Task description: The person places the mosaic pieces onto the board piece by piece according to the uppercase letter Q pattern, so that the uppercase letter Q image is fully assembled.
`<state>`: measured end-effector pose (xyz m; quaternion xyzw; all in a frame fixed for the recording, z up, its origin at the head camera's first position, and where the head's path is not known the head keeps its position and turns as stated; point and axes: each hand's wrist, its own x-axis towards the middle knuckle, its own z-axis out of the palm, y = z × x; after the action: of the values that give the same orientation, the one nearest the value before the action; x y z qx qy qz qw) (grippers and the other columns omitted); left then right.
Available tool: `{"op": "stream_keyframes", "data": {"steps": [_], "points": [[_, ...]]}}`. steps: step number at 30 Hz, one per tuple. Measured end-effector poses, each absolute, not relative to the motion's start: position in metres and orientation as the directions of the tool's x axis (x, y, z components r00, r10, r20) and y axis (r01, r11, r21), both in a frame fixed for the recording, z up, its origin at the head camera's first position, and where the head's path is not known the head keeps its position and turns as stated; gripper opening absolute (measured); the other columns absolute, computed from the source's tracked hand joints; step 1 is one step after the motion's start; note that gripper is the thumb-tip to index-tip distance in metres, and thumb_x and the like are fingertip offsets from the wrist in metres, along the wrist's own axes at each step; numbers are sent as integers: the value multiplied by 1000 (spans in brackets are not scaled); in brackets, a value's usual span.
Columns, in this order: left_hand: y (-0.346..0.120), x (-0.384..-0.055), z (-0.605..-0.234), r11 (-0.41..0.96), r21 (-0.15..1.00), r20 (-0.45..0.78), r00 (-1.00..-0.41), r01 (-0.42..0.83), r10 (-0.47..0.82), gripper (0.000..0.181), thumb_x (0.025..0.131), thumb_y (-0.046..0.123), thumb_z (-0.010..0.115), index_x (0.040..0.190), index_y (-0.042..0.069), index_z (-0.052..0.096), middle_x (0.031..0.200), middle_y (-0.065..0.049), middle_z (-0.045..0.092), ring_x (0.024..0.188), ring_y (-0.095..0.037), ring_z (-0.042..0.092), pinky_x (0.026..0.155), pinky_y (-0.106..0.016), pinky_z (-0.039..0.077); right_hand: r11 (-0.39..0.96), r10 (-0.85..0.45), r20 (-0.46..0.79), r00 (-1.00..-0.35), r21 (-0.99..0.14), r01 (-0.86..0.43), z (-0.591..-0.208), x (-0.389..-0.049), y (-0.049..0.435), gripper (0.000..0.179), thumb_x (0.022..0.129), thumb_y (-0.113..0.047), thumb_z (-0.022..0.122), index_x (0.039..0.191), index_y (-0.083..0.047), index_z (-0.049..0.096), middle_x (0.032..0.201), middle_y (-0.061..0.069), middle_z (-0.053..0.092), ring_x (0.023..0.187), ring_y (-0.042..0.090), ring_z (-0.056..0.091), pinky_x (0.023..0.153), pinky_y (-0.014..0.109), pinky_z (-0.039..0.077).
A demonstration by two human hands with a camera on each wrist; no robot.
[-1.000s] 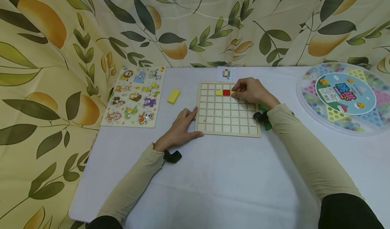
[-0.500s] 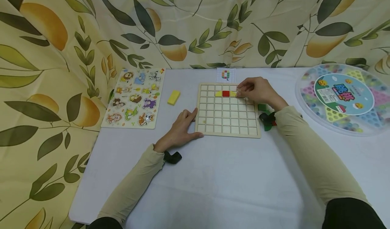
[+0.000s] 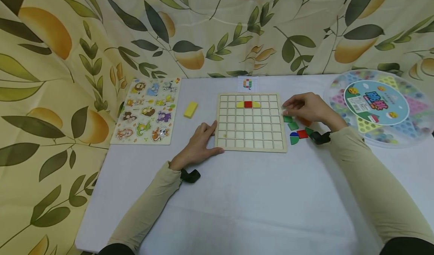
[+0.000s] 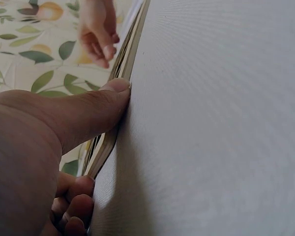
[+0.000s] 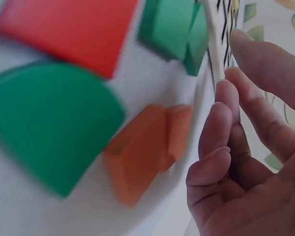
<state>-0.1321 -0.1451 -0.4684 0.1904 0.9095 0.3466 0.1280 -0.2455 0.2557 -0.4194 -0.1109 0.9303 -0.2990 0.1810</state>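
Observation:
A wooden grid board (image 3: 251, 127) lies mid-table. In its second row a red square tile (image 3: 248, 104) sits between two yellow rounded tiles (image 3: 256, 104). My left hand (image 3: 196, 145) braces the board's near left corner, thumb along the front edge and fingers against the left side. My right hand (image 3: 310, 108) hovers just right of the board with loosely bent fingers and nothing between them. Beneath and beside it are green square tiles (image 3: 293, 125), a red tile (image 3: 302, 134), a green quarter-round tile (image 5: 54, 123) and orange tiles (image 5: 140, 152).
A small card (image 3: 247, 83) with a coloured pattern lies behind the board. To the left are a yellow block (image 3: 190, 109) and an animal puzzle board (image 3: 145, 112). A round clear case (image 3: 376, 108) of beads stands at the right. A printed curtain (image 3: 190, 29) hangs behind.
My right hand has left the right-hand yellow tile on the board and moved right, over the loose tiles. My left hand stays at the board's corner.

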Motion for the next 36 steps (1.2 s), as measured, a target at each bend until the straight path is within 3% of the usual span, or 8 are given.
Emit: {"op": "stream_keyframes", "data": {"steps": [7, 21, 32, 36], "points": [[-146, -132, -470, 686, 683, -105, -897, 249, 430, 105, 93, 33, 85, 168, 3, 18, 123, -14, 45, 107, -23, 38, 89, -32, 33, 798, -347, -291, -892, -591, -118, -421, -235, 261, 39, 95, -34, 82, 120, -4, 78, 101, 9, 73, 90, 24, 59, 67, 27, 46], [-147, -131, -471, 678, 687, -88, -897, 261, 434, 105, 93, 33, 85, 168, 2, 19, 121, -13, 45, 105, -22, 37, 89, -32, 32, 829, -352, -231, -907, -526, -188, -422, -229, 254, 29, 94, -26, 82, 109, -1, 76, 94, 11, 72, 87, 25, 59, 73, 34, 45], [-146, -132, -471, 678, 685, -88, -894, 266, 439, 105, 92, 32, 85, 168, 2, 19, 120, -13, 44, 105, -23, 37, 89, -32, 32, 819, -323, -212, -922, -551, -160, -425, -235, 254, 24, 99, -20, 75, 110, 0, 70, 95, 14, 68, 85, 26, 58, 71, 32, 45], [-146, -133, -470, 681, 683, -92, -894, 264, 438, 105, 92, 32, 85, 168, 3, 18, 120, -12, 44, 105, -22, 37, 89, -31, 32, 807, -307, -184, -934, -571, -153, -426, -237, 256, 23, 101, -17, 69, 117, -1, 67, 101, 17, 67, 89, 28, 57, 74, 33, 45]]}}
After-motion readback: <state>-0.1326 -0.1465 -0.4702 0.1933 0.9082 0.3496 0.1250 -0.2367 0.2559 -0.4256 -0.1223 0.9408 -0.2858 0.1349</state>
